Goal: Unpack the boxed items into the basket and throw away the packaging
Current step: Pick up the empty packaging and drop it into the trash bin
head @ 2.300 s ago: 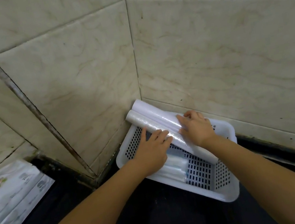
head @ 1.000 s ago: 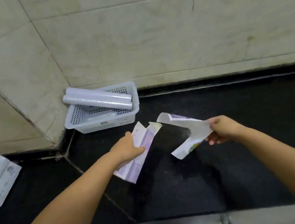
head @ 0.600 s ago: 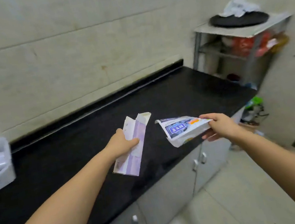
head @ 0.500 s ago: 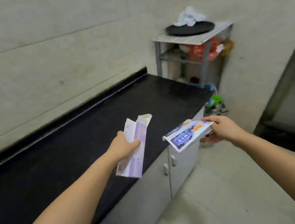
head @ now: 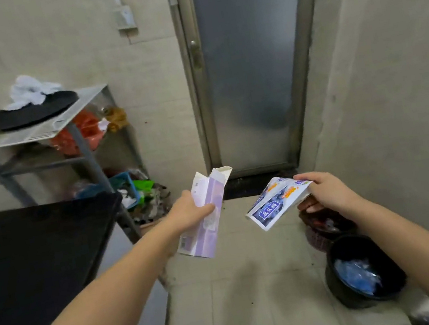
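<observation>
My left hand [head: 192, 212] grips a long purple and white empty box [head: 208, 220], its top flap open, held upright over the floor. My right hand [head: 321, 189] holds a flattened white box [head: 277, 202] with blue and orange print, tilted down to the left. A black bin [head: 364, 276] with a blue liner stands on the floor at the lower right, below my right forearm. The basket and the rolls are out of view.
The black countertop [head: 31, 252] ends at the left. Behind it stands a metal shelf [head: 38, 130] with a black pan and a white cloth; clutter lies under it. A frosted door [head: 253, 63] is ahead. A dark red basket [head: 325, 226] sits beside the bin.
The view has swung right, from the basket with the rolls, along the counter, to the door and floor. Both hands still hold the two empty boxes; the bin has come into view.
</observation>
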The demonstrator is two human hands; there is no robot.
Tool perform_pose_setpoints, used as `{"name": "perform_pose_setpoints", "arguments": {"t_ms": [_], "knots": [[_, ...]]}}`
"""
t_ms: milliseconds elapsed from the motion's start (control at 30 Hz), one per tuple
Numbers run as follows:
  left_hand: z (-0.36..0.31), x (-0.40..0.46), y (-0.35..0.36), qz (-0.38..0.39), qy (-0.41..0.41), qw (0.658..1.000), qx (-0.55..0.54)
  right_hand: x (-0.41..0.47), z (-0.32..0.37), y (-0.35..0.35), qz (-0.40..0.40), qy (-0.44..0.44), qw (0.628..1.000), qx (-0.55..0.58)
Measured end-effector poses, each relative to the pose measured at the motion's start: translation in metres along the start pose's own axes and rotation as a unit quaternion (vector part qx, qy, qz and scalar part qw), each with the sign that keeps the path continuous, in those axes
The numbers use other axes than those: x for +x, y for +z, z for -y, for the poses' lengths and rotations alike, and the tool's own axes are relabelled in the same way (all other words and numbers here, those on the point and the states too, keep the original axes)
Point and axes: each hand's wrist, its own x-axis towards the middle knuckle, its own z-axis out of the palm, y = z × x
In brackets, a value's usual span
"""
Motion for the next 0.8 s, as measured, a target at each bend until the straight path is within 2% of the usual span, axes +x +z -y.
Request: {"name": "perform_pose_setpoints", "arguments": {"t_ms": [233, 400, 500, 600, 800], "knots": [[-0.109, 0.115, 0.063, 0.106, 0.099, 0.989, 0.028, 0.032, -0.04, -0.1, -0.119, 0.06, 0.991, 0.025], [-0.173, 0.154, 0.155, 0.194, 0.146, 0.968, 0.059, 0.038, -0.103, -0.165, -0.17, 0.143, 0.974, 0.032], [-0.205, 0.172, 0.22, 0.242, 0.172, 0.954, 0.037, 0.057, -0.148, -0.204, -0.178, 0.188, 0.966, 0.004], [-0.226, 0.188, 0.283, 0.263, 0.139, 0.954, 0.029, 0.088, -0.193, -0.237, -0.155, 0.199, 0.967, -0.036], [-0.234, 0.197, 0.397, 0.289, -0.012, 0.957, -0.038, 0.148, -0.28, -0.269, -0.021, 0.26, 0.961, -0.094]]}}
